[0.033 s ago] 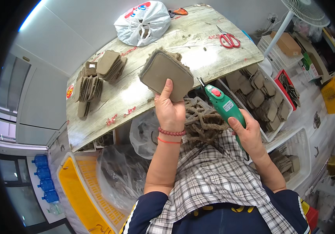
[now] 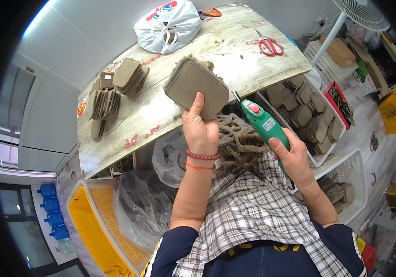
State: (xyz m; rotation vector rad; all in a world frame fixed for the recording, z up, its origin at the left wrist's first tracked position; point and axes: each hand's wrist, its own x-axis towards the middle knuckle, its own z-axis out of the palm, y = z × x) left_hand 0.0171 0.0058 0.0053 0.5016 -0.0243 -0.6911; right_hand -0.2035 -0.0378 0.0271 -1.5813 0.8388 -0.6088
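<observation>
My left hand (image 2: 201,127) grips a brown fabric pad (image 2: 197,85) with rounded corners and fuzzy edges, thumb across its face. The pad is held up over the table's near edge; what lies behind it and my other left fingers are hidden. In my right hand (image 2: 294,157) is a green electric cutter (image 2: 265,121) with a red button. Its dark pointed blades are just right of the pad, apart from it. Tangled brown fuzzy strips (image 2: 242,145) lie over my checked apron (image 2: 244,198) between my arms.
Stacks of similar pads (image 2: 129,76) stand on the table (image 2: 161,111) at left. Red scissors (image 2: 270,46) and a tied white bag (image 2: 168,27) lie farther back. White crates (image 2: 320,157) with pads are at right, a yellow basket (image 2: 92,231) at lower left, a fan (image 2: 362,14) far right.
</observation>
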